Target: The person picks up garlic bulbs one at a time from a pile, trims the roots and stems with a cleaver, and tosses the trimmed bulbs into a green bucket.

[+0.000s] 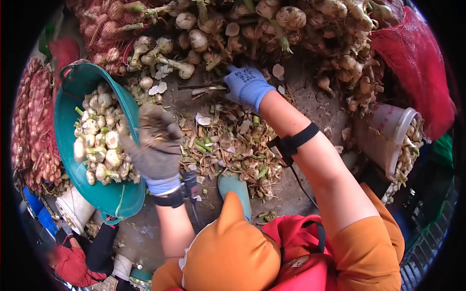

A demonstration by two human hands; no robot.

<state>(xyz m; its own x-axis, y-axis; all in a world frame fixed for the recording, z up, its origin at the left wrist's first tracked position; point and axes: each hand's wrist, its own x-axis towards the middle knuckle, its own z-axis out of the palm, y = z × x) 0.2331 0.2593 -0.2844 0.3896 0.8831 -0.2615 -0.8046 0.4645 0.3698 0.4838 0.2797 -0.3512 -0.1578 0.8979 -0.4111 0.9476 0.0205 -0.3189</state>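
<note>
My left hand (158, 145), in a dirty grey glove, is beside the right rim of a green tub (63, 131) that holds trimmed garlic bulbs (99, 155). Its fingers are smeared by motion. My right hand (246, 87), in a blue glove, reaches to the lower edge of a large pile of untrimmed garlic (291, 19). Its fingertips are hidden near the stalks. Just left of it, a thin dark tool or stalk (201, 88) lies low over the ground. Cut stalks and peel (238, 140) cover the ground between my arms.
Red net sacks of garlic (36, 126) stand at the far left, with another red net (412, 63) at the upper right. A tipped white bucket (388, 136) spills garlic at the right. At the lower left, another person (80, 262) sits near a white bucket (75, 208).
</note>
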